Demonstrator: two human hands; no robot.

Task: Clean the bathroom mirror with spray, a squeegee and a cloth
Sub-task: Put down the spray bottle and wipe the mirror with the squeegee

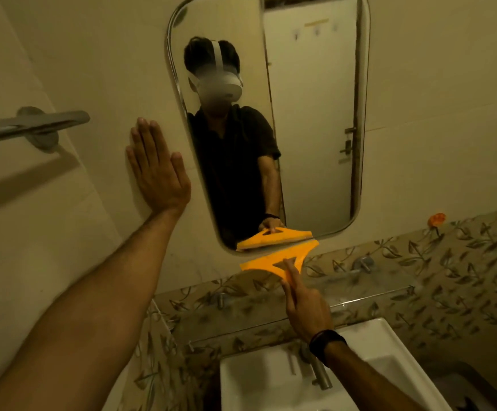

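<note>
Left hand (158,170) flat, fingers together on wall; right hand (305,307) gripping orange squeegee (276,261) at mirror (315,129) bottom.

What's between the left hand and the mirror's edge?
In the head view, only a narrow strip of bare wall separates the left hand, pressed flat on the wall, from the mirror. The right hand holds the orange squeegee at the mirror's bottom edge.

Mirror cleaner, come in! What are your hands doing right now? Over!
Left hand flat on wall beside mirror, holding nothing. Right hand gripping orange squeegee, blade at mirror's bottom edge. Nothing in the way; no spray or cloth in view.
</note>
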